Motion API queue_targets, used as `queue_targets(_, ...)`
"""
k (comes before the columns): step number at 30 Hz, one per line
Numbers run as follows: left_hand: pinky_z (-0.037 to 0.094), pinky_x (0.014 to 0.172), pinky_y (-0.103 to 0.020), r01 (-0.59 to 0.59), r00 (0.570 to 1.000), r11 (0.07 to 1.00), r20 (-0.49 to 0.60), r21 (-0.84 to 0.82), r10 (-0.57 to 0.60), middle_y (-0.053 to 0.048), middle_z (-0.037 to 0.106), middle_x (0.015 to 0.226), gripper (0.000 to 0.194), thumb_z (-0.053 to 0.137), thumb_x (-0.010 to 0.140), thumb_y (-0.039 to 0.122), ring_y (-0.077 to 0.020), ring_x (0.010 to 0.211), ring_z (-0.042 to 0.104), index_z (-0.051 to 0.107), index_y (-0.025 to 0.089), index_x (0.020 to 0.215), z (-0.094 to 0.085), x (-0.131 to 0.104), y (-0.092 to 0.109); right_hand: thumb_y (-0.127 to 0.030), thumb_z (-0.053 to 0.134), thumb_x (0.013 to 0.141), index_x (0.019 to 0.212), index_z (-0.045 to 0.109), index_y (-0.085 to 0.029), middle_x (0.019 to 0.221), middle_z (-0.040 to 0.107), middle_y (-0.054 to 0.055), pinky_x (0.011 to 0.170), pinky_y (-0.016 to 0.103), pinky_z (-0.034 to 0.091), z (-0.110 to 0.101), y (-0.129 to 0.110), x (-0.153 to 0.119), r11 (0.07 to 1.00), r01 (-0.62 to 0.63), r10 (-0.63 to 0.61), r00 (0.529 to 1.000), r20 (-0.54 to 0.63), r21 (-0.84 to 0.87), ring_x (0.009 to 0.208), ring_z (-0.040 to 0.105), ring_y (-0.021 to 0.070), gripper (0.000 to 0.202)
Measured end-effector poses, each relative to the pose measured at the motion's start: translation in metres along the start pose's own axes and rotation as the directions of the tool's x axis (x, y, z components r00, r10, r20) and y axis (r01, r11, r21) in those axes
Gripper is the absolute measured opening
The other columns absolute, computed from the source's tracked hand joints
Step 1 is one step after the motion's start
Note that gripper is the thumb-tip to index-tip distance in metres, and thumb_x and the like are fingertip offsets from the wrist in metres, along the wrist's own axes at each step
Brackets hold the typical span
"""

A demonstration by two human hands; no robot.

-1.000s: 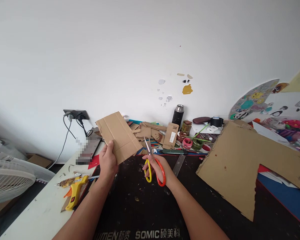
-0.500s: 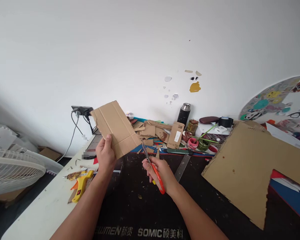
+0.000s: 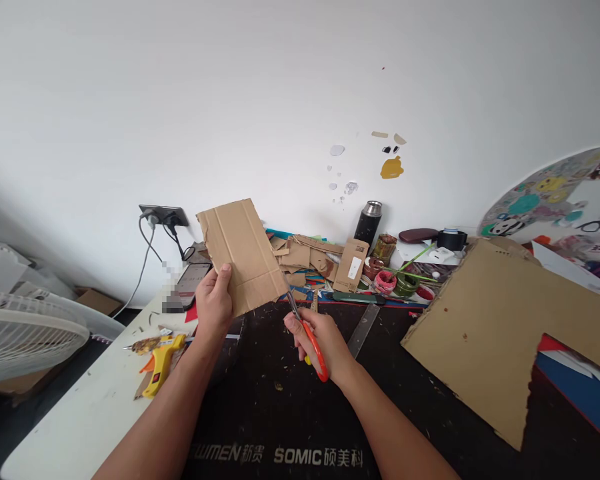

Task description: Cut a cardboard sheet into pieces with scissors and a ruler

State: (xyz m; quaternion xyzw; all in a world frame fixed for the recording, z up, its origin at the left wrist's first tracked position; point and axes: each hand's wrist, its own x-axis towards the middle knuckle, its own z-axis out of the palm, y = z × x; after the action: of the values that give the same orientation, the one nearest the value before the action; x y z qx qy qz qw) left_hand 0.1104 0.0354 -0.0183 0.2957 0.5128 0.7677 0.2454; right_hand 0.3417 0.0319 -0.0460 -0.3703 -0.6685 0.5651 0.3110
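Note:
A rectangular cardboard piece (image 3: 243,257) with crease lines is held up over the dark mat, tilted. My left hand (image 3: 216,297) grips its lower left edge, thumb on the near face. My right hand (image 3: 323,337) is closed round scissors (image 3: 315,350) with orange and yellow handles. Their blades point up and to the left and meet the cardboard's lower right corner; the tips are partly hidden there.
A yellow glue gun (image 3: 163,367) lies on the white table at left, near a phone (image 3: 193,283). Cardboard scraps, paint jars and a black flask (image 3: 369,223) line the wall. A ruler (image 3: 364,330) and a large cardboard sheet (image 3: 480,333) lie at right.
The cardboard piece has turned more upright and shifted slightly right with my left hand. The scissor blades now overlap its right corner more.

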Motion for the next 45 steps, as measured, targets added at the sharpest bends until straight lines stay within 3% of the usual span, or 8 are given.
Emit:
queue_targets(13,0.049,0.062,-0.029,0.003,0.999,0.999,-0.053,0.032,-0.002,-0.004,0.074,0.081,0.047,0.083,0.070,0.062,-0.0209,0.071,0.063,0.074,0.017,0.081,0.003,-0.001,0.006,-0.069,0.063,0.098,0.098,0.071,-0.023,0.062,0.059,-0.003,0.045,0.024,0.044,-0.001,-0.002,-0.001,1.000,0.011,-0.011,1.000,0.008,-0.014,0.044,0.059,0.0139,0.047)
queue_targets(33,0.047,0.065,-0.028,-0.054,0.999,0.994,0.013,0.091,0.053,-0.005,0.074,0.084,0.043,0.078,0.081,0.060,-0.0208,0.073,0.062,0.076,0.018,0.088,-0.003,-0.001,0.000,-0.072,0.059,0.098,0.082,0.063,-0.023,0.052,0.054,-0.004,0.043,0.025,0.039,-0.002,-0.006,-0.002,0.998,0.033,-0.033,0.999,-0.002,-0.058,0.039,0.055,0.0145,0.051)
queue_targets(45,0.047,0.066,-0.029,-0.087,0.996,0.987,-0.004,0.134,0.088,-0.005,0.073,0.082,0.042,0.078,0.081,0.060,-0.0230,0.076,0.063,0.074,0.018,0.084,0.000,-0.005,0.002,-0.072,0.063,0.095,0.076,0.058,-0.025,0.049,0.045,-0.005,0.045,0.027,0.035,0.002,0.011,0.003,0.998,-0.020,0.016,0.998,-0.059,-0.055,0.040,0.049,0.0154,0.051)
